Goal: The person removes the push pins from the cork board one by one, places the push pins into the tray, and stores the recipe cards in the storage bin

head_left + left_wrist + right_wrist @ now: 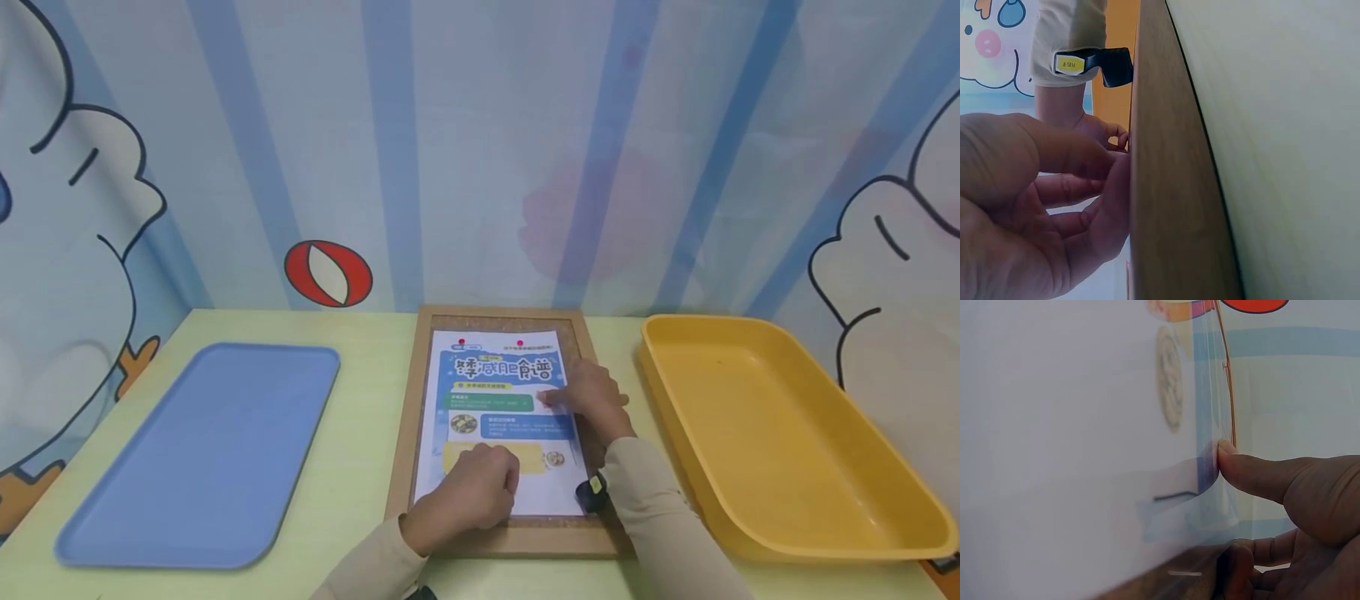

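Head view: I'm seeing the paper sheet (498,423) lying on the framed board (410,433), two red pins (520,342) sitting along its top edge and none showing lower down, so I'm judging the pinning half done, with the bottom remaining. Left wrist: the left hand (1038,231) is holding its fingers curled, nothing visible in its grasp. Right wrist: the right hand (1319,509) is touching the sheet's side with its thumb; I can't tell whether it's pinching
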`<act>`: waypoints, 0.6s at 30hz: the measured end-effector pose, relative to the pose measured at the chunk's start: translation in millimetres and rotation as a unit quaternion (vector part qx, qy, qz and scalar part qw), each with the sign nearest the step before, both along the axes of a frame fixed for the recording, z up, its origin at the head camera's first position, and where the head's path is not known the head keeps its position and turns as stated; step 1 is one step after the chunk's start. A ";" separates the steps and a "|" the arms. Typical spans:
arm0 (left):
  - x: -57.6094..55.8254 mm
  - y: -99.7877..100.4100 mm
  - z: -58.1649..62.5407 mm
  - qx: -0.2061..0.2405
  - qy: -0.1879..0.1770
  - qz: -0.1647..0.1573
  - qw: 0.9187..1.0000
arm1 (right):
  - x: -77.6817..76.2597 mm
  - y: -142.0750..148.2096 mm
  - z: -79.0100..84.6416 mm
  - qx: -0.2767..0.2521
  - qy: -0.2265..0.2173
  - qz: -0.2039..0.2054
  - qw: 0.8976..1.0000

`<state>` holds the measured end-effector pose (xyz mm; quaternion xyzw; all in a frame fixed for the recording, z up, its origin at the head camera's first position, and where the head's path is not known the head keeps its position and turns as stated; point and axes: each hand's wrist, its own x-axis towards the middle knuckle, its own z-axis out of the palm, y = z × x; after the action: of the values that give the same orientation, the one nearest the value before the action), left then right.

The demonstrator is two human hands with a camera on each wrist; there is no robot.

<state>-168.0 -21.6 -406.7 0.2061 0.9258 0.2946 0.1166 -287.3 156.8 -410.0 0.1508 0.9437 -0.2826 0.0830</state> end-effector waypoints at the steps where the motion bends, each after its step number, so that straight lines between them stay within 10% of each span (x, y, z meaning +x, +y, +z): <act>1: -0.6 -0.5 -0.4 0.005 -0.003 0.005 1.000 | 0.0 0.3 -0.2 0.001 0.000 0.001 1.000; 18: -13.4 -7.7 -1.0 0.139 -0.067 0.027 0.988 | 0.9 1.6 0.9 0.017 0.006 0.009 1.000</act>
<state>-181.4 -29.4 -407.7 0.1751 0.8711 0.4366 0.1407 -286.3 158.3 -409.0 0.1416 0.9503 -0.2663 0.0773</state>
